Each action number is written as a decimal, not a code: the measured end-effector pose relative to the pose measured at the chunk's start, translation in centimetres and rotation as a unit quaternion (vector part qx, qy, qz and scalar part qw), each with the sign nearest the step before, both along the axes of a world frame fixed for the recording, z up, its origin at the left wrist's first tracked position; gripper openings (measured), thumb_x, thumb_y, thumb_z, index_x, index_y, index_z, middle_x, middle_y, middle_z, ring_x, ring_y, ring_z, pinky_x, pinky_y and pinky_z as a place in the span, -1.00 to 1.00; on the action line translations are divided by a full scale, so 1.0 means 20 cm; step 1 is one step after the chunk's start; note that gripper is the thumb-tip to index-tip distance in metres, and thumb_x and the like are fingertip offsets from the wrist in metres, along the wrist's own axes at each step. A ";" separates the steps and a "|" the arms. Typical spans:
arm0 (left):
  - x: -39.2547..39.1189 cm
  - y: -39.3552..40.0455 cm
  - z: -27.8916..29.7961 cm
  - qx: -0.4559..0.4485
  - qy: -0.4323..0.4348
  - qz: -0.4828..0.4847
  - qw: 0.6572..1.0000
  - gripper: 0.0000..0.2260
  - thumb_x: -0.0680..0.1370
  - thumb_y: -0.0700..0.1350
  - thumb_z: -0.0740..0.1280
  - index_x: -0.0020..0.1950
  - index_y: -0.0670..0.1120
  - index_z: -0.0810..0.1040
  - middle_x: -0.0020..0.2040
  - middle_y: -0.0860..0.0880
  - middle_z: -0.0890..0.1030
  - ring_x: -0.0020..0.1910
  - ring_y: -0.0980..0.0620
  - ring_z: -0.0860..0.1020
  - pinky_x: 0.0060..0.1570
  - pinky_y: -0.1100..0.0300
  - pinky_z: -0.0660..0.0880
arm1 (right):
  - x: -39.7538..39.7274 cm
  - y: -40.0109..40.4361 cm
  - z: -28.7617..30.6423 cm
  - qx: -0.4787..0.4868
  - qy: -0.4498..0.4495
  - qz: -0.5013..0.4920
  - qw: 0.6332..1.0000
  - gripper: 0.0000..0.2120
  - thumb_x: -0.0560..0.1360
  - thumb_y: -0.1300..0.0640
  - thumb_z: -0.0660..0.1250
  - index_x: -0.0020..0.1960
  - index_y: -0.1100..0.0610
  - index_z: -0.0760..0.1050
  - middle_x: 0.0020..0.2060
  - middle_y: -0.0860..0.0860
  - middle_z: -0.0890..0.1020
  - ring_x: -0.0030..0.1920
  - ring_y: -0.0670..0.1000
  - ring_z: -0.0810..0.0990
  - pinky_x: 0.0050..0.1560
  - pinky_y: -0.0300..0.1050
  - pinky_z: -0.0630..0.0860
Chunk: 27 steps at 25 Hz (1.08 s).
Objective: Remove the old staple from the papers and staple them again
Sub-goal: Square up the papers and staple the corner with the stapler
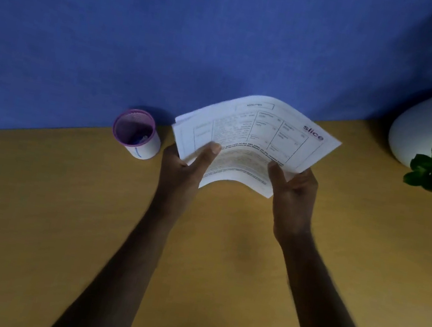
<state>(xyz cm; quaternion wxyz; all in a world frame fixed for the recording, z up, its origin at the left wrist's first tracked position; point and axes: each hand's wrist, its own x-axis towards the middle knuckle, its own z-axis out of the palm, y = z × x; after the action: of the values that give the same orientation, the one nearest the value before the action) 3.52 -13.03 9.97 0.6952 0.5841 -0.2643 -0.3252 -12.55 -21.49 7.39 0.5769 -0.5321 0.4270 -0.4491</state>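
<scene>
A stack of white printed papers with a table of text and a purple logo is held up above the wooden desk, bowed upward in the middle. My left hand grips the stack's left edge, thumb on top. On the right edge, my right hand holds it the same way. The staple is too small to make out, and no stapler or staple remover is in view.
A white cup with a purple mesh rim stands at the back left of the desk, against the blue partition. A white pot with a green plant stands at the back right.
</scene>
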 end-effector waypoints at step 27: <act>0.07 0.00 -0.06 -0.013 -0.004 -0.014 1.000 -0.81 0.59 -0.05 0.43 0.17 0.16 0.72 0.14 0.02 0.76 0.17 -0.06 0.71 0.09 0.03 0.67 | -0.06 0.03 -0.08 0.031 0.020 0.012 0.999 -0.73 0.59 0.27 0.37 0.23 0.02 0.64 0.11 -0.08 0.76 0.14 -0.05 0.73 0.05 -0.22 0.63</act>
<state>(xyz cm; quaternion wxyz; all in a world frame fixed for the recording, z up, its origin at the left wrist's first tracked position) 4.85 -12.96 8.77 0.6967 0.5728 -0.2796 -0.3292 -13.83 -20.96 5.78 0.5896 -0.5281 0.4455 -0.4184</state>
